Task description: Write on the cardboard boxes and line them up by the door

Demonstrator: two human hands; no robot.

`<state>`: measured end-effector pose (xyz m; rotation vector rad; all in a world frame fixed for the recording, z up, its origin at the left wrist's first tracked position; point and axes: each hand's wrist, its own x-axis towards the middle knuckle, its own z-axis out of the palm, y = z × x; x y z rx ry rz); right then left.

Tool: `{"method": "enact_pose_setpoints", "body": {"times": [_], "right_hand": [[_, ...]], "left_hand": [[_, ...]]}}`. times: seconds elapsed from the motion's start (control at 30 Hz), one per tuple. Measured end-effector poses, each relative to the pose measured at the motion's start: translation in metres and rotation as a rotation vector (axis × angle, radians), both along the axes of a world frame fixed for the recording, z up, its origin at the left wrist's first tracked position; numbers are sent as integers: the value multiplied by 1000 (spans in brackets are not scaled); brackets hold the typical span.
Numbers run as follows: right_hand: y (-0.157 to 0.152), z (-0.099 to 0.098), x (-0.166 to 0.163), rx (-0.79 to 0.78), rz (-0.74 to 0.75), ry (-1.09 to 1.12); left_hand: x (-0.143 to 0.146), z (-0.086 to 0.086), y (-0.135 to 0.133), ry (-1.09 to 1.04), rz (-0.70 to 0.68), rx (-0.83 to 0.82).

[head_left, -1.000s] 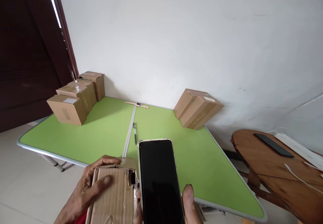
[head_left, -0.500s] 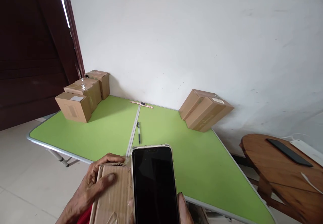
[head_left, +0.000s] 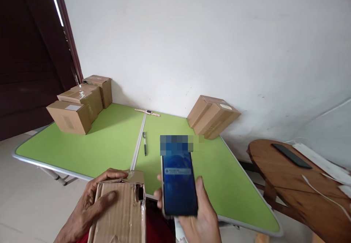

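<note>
Taking the pen [head_left: 145, 144] as the landmark, the left hand [head_left: 90, 199] is gripping a cardboard box [head_left: 120, 210] nearer the wearer and left of the pen, its thumb lying across the ribbed face. The right hand [head_left: 201, 213] is closing around a phone [head_left: 179, 192] nearer and right of the pen, its thumb along one edge and its fingertips along the other.

The phone is probably running the greatest risk: its upper part is standing clear of the palm, so a loosening thumb could be letting it slide down. The held box is showing a dark hole [head_left: 140, 192] at its corner; hard squeezing could be tearing that wider. With only one hand visibly holding it, the box could also be tipping, though I cannot tell what is bearing it underneath. Right of and beyond the pen, a pair of boxes [head_left: 216, 122] is sitting close to the edge of the green worktop [head_left: 109, 148], where a knock could be sending one off.

Counting: one box is being held, two are standing in that pair, and at least three are forming a row [head_left: 70, 120] left of and beyond the pen; whether its middle part is one box or two, I cannot tell. One phone and one pen are showing, and one watch [head_left: 148, 112] is lying beyond the pen, by the wall.
</note>
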<state>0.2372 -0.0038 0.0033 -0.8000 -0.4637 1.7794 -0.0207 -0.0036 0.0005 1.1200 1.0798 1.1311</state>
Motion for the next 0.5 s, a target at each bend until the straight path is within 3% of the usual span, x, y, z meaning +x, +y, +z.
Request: {"method": "enact_pose_setpoints", "body": {"times": [0.1,0.17,0.3,0.5], "right_hand": [[47,-24,25,-3,-248,-227],[79,-49,41,-19,-323,-384],[130,-92,60,-85,-290,-529],[166,-116,65,-138,-271,-684]], "left_hand": [[-2,-2,0,64,27,-7],[-2,-4,-1,77,38,-20],[-2,-6,-2,33,27,-48],[-4,-12,-2,37,12,-79]]}}
